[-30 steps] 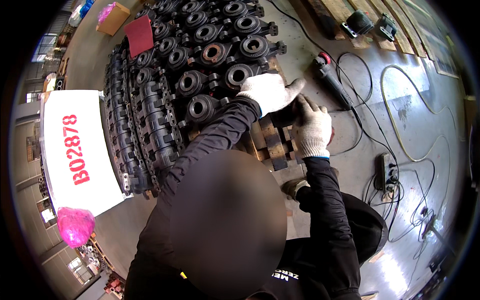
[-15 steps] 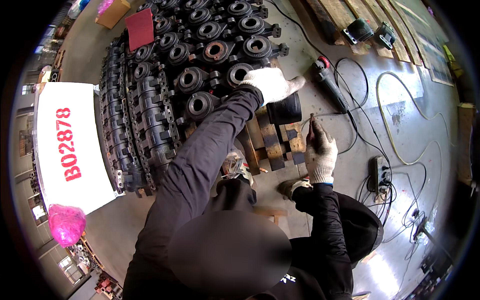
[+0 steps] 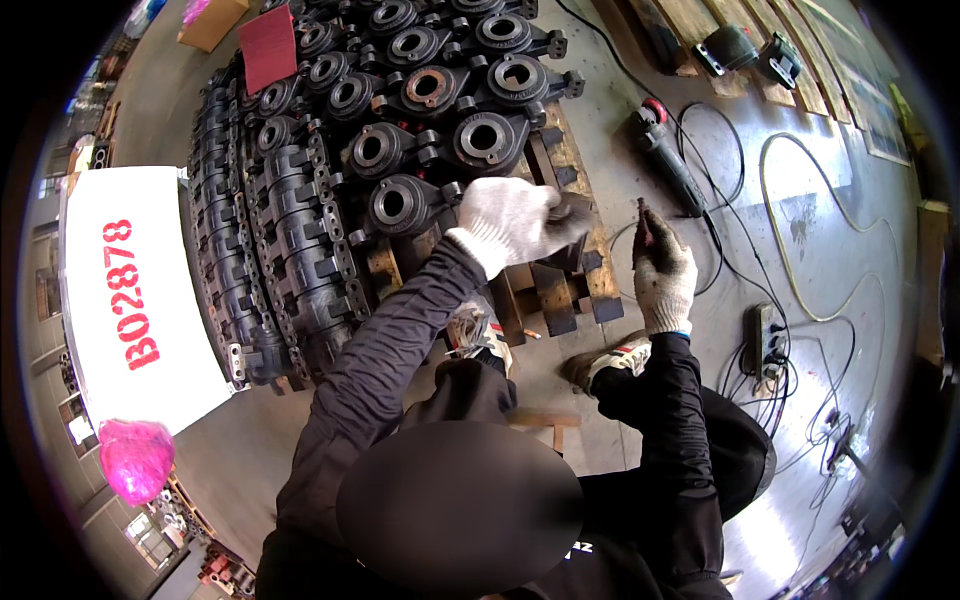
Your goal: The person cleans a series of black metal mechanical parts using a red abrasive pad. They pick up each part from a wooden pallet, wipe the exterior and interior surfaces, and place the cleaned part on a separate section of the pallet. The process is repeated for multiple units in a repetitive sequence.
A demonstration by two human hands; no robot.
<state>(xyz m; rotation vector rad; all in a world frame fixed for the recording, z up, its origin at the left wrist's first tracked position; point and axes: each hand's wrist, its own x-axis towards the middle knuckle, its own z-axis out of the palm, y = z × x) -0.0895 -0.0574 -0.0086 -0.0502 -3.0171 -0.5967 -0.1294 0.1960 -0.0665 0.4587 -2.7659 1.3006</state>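
My left hand (image 3: 508, 218), in a pale knitted glove, is closed over the near right corner of the wooden pallet. Its fingers look dark and slightly blurred, and what they grip cannot be made out. Beside it lies a black ring-ended link (image 3: 395, 204), one of several black metal links with round bores on the pallet. Off to the right, clear of the links, my right hand (image 3: 665, 285) is raised in a similar glove with dark, soiled fingers. These are pinched together around something small and dark reddish-brown, too small to name.
Black track chain sections (image 3: 300, 215) lie left of the links, beside a white sign (image 3: 140, 290). An angle grinder (image 3: 668, 160) rests on the floor at the right, its cable near a power strip (image 3: 765, 340). Pallet boards (image 3: 545, 290) stick out near my shoes.
My left hand has drawn back toward me and slightly left, its thumb no longer sticking out over the black cylindrical part. My right hand has shifted a little right and up, its fingers still pinched.
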